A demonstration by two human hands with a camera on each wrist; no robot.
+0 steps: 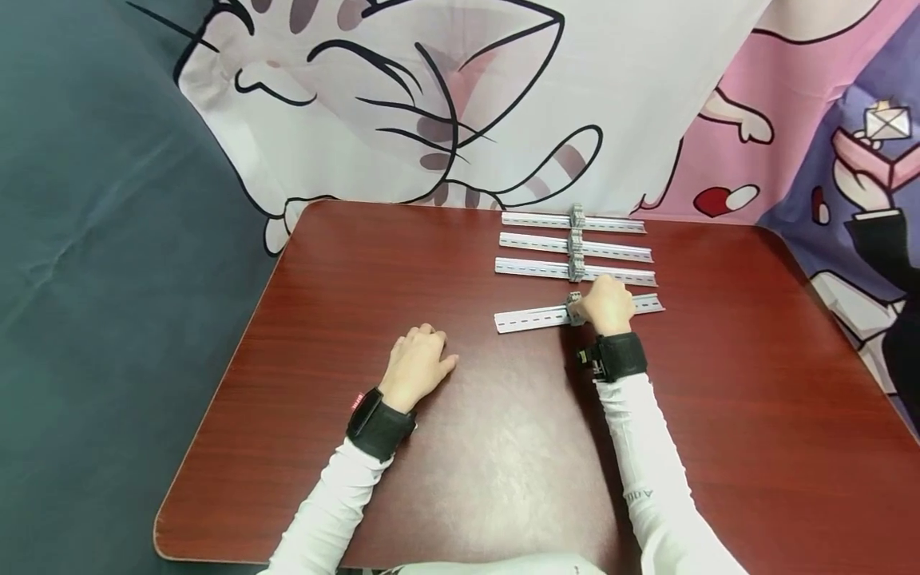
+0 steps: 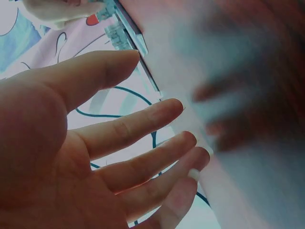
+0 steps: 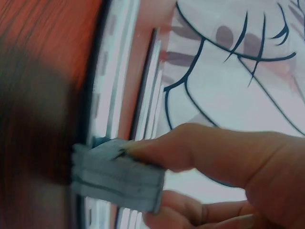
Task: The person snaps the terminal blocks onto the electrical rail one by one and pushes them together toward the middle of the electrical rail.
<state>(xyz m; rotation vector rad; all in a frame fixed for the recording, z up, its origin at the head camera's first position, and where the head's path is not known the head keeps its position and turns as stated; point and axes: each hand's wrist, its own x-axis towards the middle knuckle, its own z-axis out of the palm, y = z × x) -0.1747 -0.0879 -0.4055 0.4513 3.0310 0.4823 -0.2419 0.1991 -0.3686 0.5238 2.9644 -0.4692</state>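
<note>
My right hand pinches a grey terminal block between thumb and fingers. That block sits across the nearest slotted metal DIN rail, which lies at a slight slant on the table. Part of the rail is hidden behind the hand. My left hand rests near the middle of the table, fingers loosely extended, with nothing in it; the left wrist view shows its spread fingers near the tabletop.
Beyond the nearest rail, three more DIN rails lie roughly parallel, each carrying grey terminal blocks near its middle. The brown table meets a cartoon-printed curtain at its back edge.
</note>
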